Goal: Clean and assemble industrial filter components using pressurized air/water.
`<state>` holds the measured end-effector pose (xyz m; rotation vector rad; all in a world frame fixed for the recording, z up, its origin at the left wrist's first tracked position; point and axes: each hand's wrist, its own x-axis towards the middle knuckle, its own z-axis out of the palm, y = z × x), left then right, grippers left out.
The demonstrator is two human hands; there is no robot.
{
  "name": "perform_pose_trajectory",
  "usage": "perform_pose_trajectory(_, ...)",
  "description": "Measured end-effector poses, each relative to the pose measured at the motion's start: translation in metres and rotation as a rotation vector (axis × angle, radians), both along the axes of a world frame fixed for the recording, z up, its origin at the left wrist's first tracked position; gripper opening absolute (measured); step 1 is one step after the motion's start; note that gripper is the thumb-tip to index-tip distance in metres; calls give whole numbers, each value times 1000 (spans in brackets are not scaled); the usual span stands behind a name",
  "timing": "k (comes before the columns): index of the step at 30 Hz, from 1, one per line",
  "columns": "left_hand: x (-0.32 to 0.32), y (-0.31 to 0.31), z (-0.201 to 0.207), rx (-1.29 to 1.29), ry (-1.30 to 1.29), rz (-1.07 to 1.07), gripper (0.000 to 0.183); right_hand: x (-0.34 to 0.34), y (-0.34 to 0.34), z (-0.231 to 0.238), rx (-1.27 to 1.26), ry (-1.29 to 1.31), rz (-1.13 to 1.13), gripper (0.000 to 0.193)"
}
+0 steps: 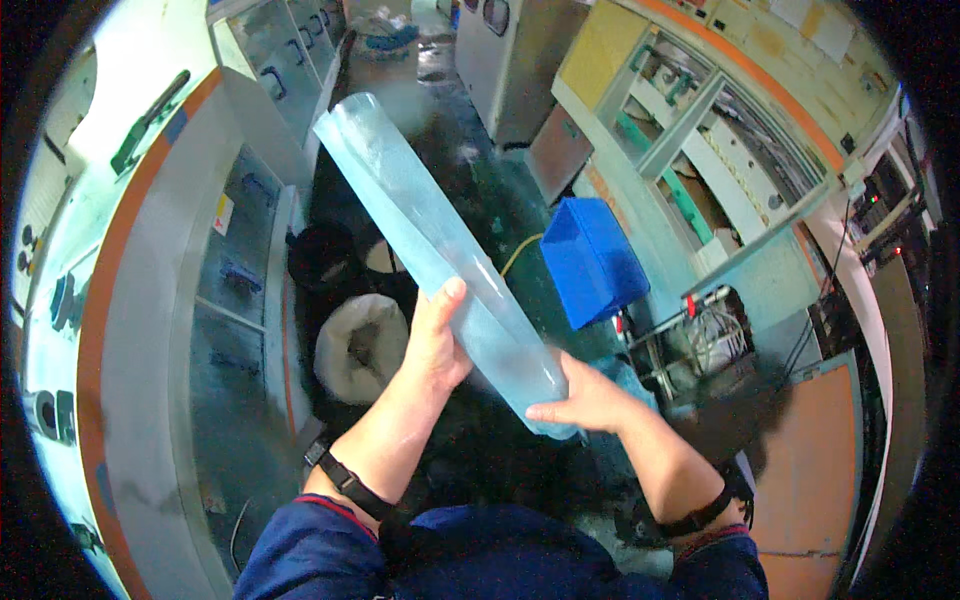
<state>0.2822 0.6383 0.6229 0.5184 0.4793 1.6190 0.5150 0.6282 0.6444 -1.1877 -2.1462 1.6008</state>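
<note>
A long roll of pale blue, translucent plastic sheet (430, 235) is held up in front of me, slanting from the upper left down to the lower right. Around its middle, my left hand (437, 335) is closed, thumb on top. Near the lower end my right hand (582, 393) grips it, thumb across the front and the fingers mostly hidden behind. The far end shows an open, overlapping edge, so the sheet is loosely rolled into a tube. Both hands touch only this roll.
A blue plastic bin (597, 262) stands tilted right of the roll, beside a metal-framed cart (690, 335). On the floor at left sit a white sack (362, 350) and a black bucket (322, 255). Grey cabinets (235, 330) line the left, and a machine with windows (690, 150) the right.
</note>
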Motion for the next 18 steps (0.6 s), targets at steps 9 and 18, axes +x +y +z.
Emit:
perform_pose_trajectory(9,10,12,17,-244,300,360,72,-36,-17,20,236,-334,-90,80)
perform_pose_trajectory(18,1,26,6,-188,133,80,62,-36,4,-6,-236,199,-112,79)
